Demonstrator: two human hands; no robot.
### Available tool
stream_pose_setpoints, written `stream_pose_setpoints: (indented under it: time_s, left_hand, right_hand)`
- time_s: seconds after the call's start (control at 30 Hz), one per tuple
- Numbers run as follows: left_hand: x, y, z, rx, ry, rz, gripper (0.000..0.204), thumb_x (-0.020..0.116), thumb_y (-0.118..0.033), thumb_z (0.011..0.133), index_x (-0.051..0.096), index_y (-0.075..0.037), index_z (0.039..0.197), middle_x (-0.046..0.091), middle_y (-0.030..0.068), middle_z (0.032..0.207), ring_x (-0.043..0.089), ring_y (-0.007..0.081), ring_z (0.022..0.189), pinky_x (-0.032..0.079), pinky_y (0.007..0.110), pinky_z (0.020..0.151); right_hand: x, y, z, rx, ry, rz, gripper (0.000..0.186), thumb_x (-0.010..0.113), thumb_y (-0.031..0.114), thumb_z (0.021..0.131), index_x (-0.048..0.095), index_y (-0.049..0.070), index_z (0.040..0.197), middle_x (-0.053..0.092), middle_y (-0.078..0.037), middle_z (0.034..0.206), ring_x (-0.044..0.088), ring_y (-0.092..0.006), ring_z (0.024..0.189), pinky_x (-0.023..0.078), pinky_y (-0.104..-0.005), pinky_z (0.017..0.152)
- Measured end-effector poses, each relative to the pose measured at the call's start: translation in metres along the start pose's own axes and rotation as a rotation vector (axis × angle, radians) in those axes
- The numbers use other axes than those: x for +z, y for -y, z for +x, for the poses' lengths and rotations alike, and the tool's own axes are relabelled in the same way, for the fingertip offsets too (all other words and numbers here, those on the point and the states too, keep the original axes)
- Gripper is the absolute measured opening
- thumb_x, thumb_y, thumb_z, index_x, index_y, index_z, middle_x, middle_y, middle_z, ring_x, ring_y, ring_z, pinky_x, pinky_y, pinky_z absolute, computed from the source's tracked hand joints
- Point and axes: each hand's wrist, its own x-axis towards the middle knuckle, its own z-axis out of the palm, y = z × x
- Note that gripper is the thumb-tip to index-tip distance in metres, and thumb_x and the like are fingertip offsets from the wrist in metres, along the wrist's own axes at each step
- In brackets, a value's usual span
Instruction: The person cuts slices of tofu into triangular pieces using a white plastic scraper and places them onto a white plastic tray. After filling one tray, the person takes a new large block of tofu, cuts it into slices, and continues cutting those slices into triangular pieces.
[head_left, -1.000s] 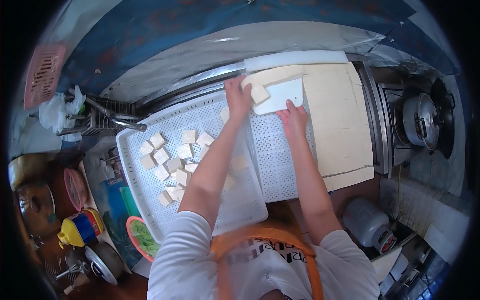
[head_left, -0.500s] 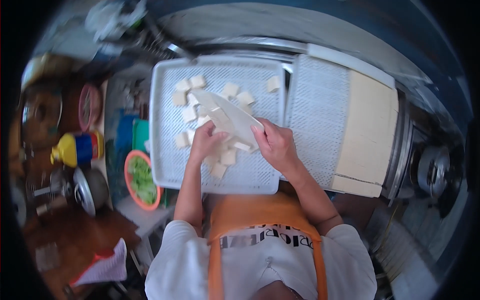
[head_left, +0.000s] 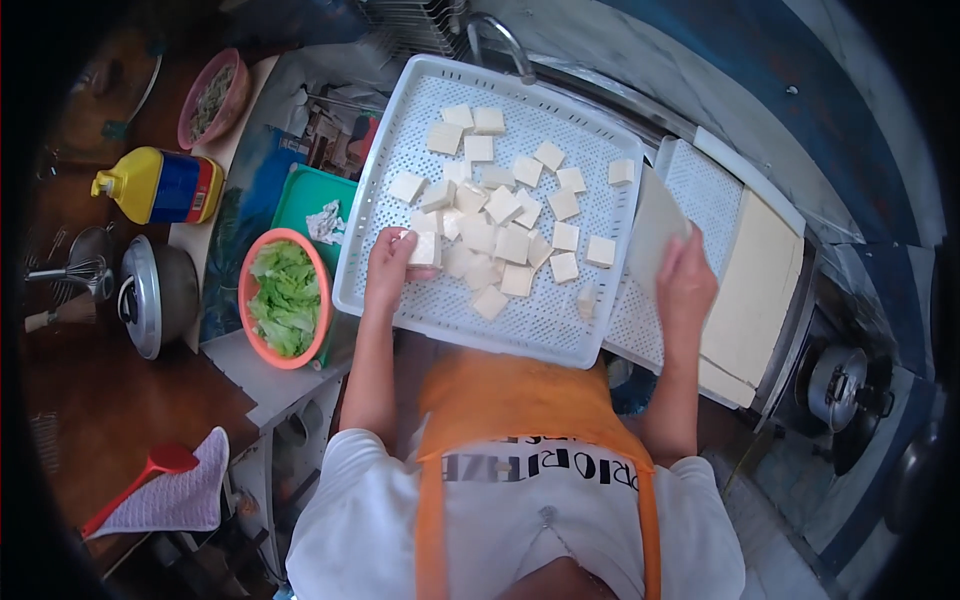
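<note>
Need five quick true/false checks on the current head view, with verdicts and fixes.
1. The left hand holds a white block. True.
2. The right hand holds a whisk. False: it holds a thin white board.
3. The tray under the left hand bears many other blocks. True.
4. The orange bowl is right of that tray. False: it is left of it.
5. The bowl holds leafy greens. True.

Wall: pale grey surface crossed by a broad blue band. Fixtures: curved chrome tap at the upper centre, near a metal wire rack. Furniture: brown wood-toned tabletop along the left side; pale grey counter edge beside it. Lighting: cool, bluish; the left side is dimmer.
</note>
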Motion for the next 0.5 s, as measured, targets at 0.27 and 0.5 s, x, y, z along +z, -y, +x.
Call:
stream_pose_setpoints:
  time_s: [0.27, 0.5]
  left_hand:
    - [-0.008, 0.02, 0.003, -0.112, 0.248, -0.611, 0.038, 0.056, -0.004, 0.093, 0.049, -0.001, 0.13, 0.061, 0.0114, 0.116, 0.062, 0.0177, 0.101, 0.054, 0.029, 0.083]
    - [-0.014, 0.019, 0.016, -0.26, 0.34, -0.722, 0.036, 0.05, -0.001, 0.095, 0.045, 0.002, 0.13, 0.056, 0.0148, 0.123, 0.061, 0.0215, 0.106, 0.052, 0.034, 0.092]
  right_hand:
    - [0.007, -0.038, -0.043, 0.302, 0.212, -0.284, 0.062, 0.062, 0.008, 0.084, 0.036, 0.007, 0.14, 0.066, -0.024, 0.092, 0.065, -0.0419, 0.082, 0.051, -0.0478, 0.071]
    - [0.014, -0.077, -0.093, 0.411, 0.137, -0.152, 0.067, 0.065, 0.008, 0.08, 0.036, 0.004, 0.14, 0.065, -0.028, 0.102, 0.063, -0.044, 0.094, 0.05, -0.0475, 0.084]
